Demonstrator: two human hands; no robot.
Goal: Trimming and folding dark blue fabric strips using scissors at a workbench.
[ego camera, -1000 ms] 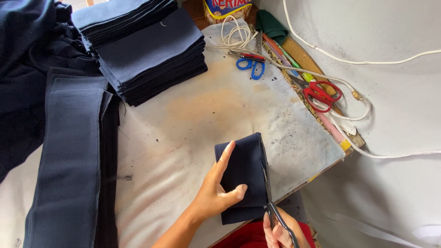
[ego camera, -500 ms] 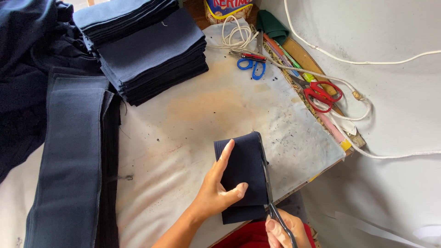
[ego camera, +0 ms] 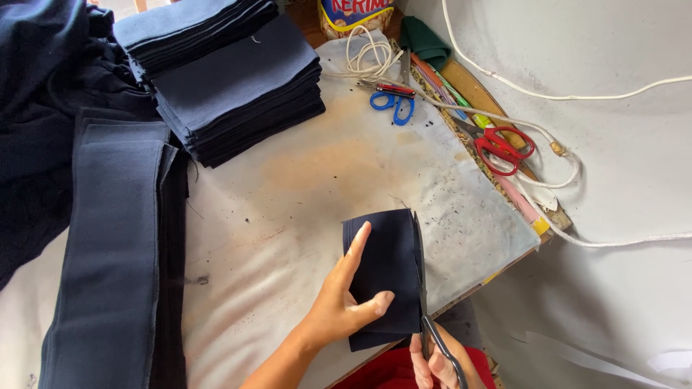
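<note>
head view: left hand (ego camera: 346, 299) presses navy cloth (ego camera: 386, 270) flat; right hand (ego camera: 440, 364) grips black scissors (ego camera: 425, 302).

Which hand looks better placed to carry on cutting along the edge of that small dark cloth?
The right hand: it already grips the dark scissors, whose blades lie along the right edge of the navy fabric piece. The left hand lies flat on the fabric, pinning it to the table.
</note>
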